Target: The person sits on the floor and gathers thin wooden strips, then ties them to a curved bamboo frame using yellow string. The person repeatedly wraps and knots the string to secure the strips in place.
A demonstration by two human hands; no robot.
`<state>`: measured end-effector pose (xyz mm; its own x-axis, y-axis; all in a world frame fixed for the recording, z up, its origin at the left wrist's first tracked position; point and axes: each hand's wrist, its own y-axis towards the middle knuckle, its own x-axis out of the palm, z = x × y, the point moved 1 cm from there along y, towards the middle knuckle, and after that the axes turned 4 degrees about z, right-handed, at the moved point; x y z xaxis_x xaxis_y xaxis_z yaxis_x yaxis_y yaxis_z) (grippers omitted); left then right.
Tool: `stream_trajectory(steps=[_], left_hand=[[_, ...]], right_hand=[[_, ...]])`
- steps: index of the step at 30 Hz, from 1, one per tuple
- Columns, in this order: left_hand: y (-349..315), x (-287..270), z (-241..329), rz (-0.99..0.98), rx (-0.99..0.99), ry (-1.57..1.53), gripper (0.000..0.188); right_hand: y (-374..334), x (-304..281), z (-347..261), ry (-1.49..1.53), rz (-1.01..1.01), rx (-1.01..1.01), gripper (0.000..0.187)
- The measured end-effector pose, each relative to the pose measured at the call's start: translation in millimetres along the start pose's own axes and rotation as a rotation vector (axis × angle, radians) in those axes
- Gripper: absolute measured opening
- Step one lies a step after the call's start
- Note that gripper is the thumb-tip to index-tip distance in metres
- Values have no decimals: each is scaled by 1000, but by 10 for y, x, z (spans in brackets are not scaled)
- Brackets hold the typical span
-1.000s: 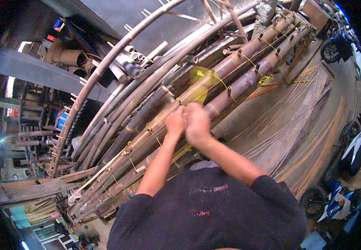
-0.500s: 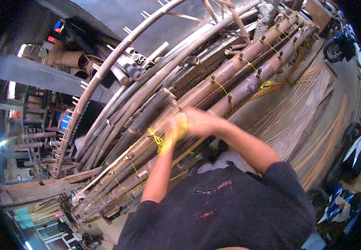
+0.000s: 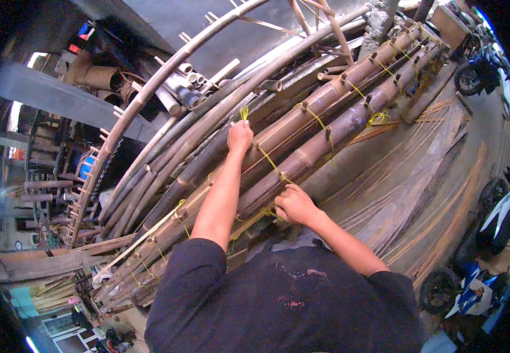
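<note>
Two long brown bamboo poles (image 3: pixel 303 154) lie side by side on a slant, with short dark pegs standing along them. A thin yellow cord (image 3: pixel 266 157) runs across from one pole to the other between pegs. My left hand (image 3: pixel 241 138) is a fist beyond the far pole, with a tuft of yellow cord sticking out above it. My right hand (image 3: pixel 295 205) is closed beside the near pole, at the near end of the crossing cord. More loose yellow cord hangs just left of it. The ends inside both fists are hidden.
Dark bamboo poles (image 3: pixel 199 154) are stacked beyond. A curved bamboo with rungs (image 3: pixel 143 97) arches at the left, near pale pipes (image 3: pixel 172 97). Thin bamboo strips (image 3: pixel 408 182) lie on the floor to the right. Motorbikes (image 3: pixel 472 294) stand at the right edge.
My hands were together and blurred over the poles, around a yellow cord bundle. They have now parted, the left going farther away, the right coming nearer, with cord stretched across the poles.
</note>
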<state>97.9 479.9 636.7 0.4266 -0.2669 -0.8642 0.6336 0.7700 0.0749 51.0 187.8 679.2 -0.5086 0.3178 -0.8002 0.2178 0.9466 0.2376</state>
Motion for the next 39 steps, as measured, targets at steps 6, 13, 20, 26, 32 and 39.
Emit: stream_trajectory(steps=[6, 13, 20, 26, 32, 39], left_hand=[[-638, -1118, -314, -52, 239, -14, 35], [-1767, -1215, -1090, -329, 209, 108, 27], [-1664, -927, -1357, 216, 354, -143, 30], [-1739, -1324, -1114, -168, 197, -153, 32], [-1786, -1269, -981, -156, 75, -162, 27], [-761, -1509, -638, 25, -50, -606, 28]], right_hand=[[-95, 780, -722, 580, -34, 153, 24], [884, 774, -1466, 1208, 967, 534, 17], [2258, 701, -1442, -34, -429, 103, 62], [2110, 534, -887, 797, -137, 407, 58], [354, 899, -984, 357, -104, -168, 43], [318, 992, -1088, 279, -52, 60, 38]])
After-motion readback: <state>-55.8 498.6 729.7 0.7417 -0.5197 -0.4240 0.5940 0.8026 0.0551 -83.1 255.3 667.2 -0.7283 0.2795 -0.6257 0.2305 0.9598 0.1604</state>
